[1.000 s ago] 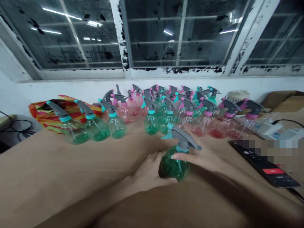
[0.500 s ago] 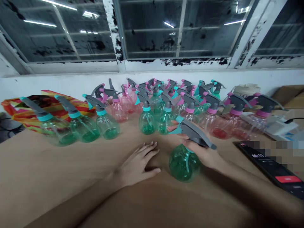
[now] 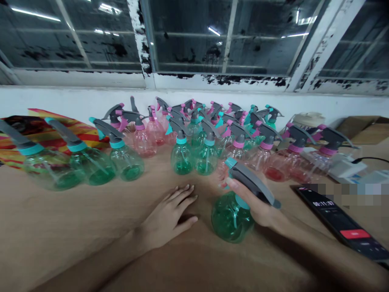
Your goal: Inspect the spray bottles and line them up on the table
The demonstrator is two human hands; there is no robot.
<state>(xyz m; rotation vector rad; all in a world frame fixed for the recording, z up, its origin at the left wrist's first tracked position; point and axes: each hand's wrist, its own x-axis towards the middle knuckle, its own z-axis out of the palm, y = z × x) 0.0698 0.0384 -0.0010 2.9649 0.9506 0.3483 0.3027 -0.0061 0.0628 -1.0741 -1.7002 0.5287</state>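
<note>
My right hand point(image 3: 258, 205) is wrapped round the neck of a green spray bottle point(image 3: 229, 217) with a grey head and turquoise trigger; the bottle leans a little. Flat on the wooden table point(image 3: 75, 227), fingers spread, lies my left hand point(image 3: 170, 217), holding nothing. Beyond it stand two green spray bottles point(image 3: 182, 158) side by side. Three more green spray bottles point(image 3: 130, 166) form a row at the left. Pink spray bottles point(image 3: 278, 166) with grey heads are lined up behind my right hand.
Many more spray bottles crowd the back along the white wall point(image 3: 75, 97). A phone point(image 3: 340, 223) showing a timer lies at the right, near white adapters point(image 3: 349, 166) with a cable. Behind these sits a cardboard box point(image 3: 364, 129). A bright patterned bag point(image 3: 63, 132) lies back left.
The camera view has shifted slightly, so the things at the left sit further left. My right hand has tipped the held bottle slightly and its fingers have moved at the trigger. My left hand stays flat.
</note>
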